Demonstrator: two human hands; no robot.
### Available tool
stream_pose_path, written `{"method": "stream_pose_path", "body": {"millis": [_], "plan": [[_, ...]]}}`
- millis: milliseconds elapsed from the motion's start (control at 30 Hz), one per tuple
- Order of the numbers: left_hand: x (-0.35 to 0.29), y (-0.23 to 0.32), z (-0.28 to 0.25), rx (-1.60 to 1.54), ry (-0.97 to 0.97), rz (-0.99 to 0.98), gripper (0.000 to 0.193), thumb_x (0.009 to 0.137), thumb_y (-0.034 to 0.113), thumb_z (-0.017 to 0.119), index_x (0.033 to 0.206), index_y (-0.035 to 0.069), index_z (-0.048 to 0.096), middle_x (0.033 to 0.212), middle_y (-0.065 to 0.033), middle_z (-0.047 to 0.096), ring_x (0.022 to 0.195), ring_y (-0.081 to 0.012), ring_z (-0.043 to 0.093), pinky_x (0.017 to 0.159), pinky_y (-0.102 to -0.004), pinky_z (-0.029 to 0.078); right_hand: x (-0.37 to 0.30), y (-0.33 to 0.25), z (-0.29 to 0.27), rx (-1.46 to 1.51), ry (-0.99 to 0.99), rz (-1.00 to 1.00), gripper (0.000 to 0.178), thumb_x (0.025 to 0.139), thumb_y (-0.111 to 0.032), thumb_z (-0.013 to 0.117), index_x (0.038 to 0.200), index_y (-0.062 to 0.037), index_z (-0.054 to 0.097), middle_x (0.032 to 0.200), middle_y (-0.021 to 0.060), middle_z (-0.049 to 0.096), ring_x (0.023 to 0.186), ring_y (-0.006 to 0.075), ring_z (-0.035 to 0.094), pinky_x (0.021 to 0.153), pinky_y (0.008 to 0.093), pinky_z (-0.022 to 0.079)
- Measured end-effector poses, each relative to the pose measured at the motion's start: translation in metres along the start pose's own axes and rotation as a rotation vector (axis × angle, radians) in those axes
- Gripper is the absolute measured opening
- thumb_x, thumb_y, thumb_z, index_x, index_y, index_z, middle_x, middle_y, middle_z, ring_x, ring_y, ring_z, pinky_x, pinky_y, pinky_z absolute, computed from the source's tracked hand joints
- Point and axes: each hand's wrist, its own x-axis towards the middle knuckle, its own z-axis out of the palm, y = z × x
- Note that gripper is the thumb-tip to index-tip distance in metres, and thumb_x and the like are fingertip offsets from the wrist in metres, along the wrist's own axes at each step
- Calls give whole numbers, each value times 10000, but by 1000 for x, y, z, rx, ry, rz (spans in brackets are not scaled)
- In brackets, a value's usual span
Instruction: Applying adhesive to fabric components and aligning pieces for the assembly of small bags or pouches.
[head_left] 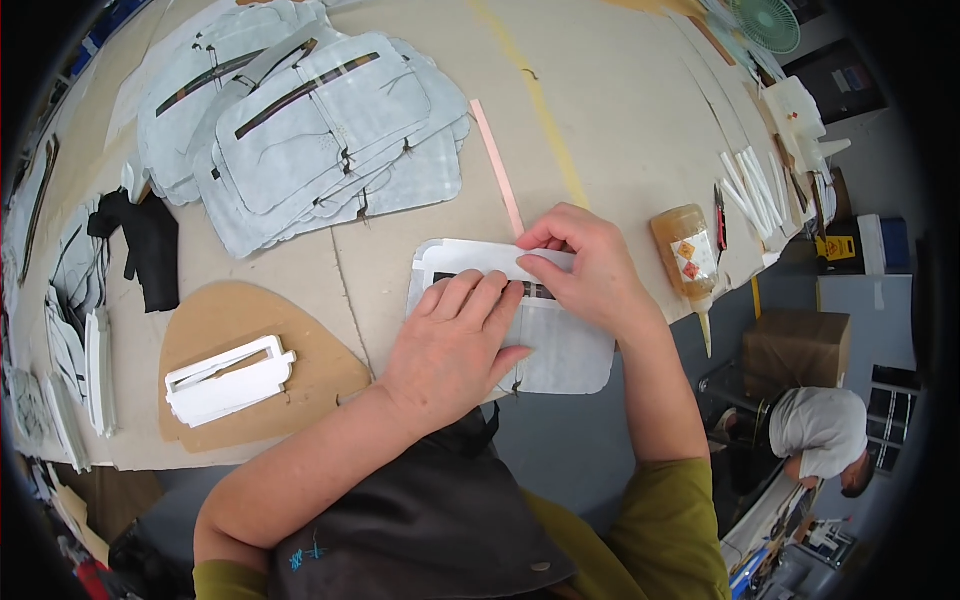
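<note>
one pale grey panel [565, 350] overhanging the table [630, 120], left hand [450, 335] spread flat on it, right hand [590, 265] with thumb and forefinger at its white strip [460, 254], pinch unclear; uneven tugging could pucker it.

The desk [620, 130], with its yellow stripe [540, 95], carries a panel pile [300, 165], black cloth [155, 245] and a brown board [315, 395] at left. A pink strip [496, 165] lies beyond a single panel [565, 350] overhanging the near edge; a bottle [684, 245], a tool [720, 215] and white sticks [747, 188] lie at right.
</note>
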Motion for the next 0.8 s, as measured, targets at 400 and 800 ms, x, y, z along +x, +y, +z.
{"method": "stream_pose_path", "body": {"millis": [400,800], "plan": [[0,-1,0,-14,-9,-6,576,812,329,742,1265,16,578,1255,-90,512,1163,-291,468,950,-418,402,4,10,12,-33,92,-36,43,791,-41,693,806,-39,653,740,77,626,700,234,624,628,346,500],[1,-2,2,-42,1,-1,583,807,302,743,1290,25,569,1348,-105,519,1249,-310,463,1050,-447,384,-3,10,-15,188,-61,200,98,794,-21,730,869,5,673,685,32,594,636,116,531,589,267,462]]}}
